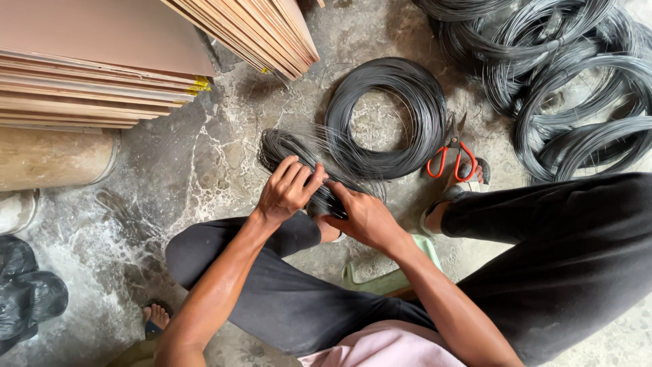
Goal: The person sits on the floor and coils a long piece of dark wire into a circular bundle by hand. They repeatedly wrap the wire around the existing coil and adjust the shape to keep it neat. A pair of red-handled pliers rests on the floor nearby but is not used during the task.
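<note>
**hands gripping a small coil of dark wire above a concrete floor**

rough, stained concrete floor (204,163) fills the view from above, seen by a person sitting low with knees apart in dark trousers (557,251). both bare hands meet over a small coil of thin dark wire (299,158) that lies on the floor just in front of the knees. the left hand (288,189) curls its fingers over the near edge of the coil, closed around the bundled strands. the right hand (365,219) presses in from the other side, thumb and fingers pinching the same bundle, so the two hands nearly touch.

just beyond, touching the small coil, lies a larger, neatly wound ring of wire (386,117). a pair of red-handled cutters (451,153) rests at its right edge, untouched. a big heap of loose wire loops (570,81) spreads across the upper right. stacked thin boards (95,75) sit upper left, with a black plastic bag (27,292) at the left edge. a green low stool (387,277) shows beneath the person.

judging from how things lie, one ring looks fully wound, the small coil looks part-made with stray strands fanning out, and much wire in the heap remains unsorted.
</note>
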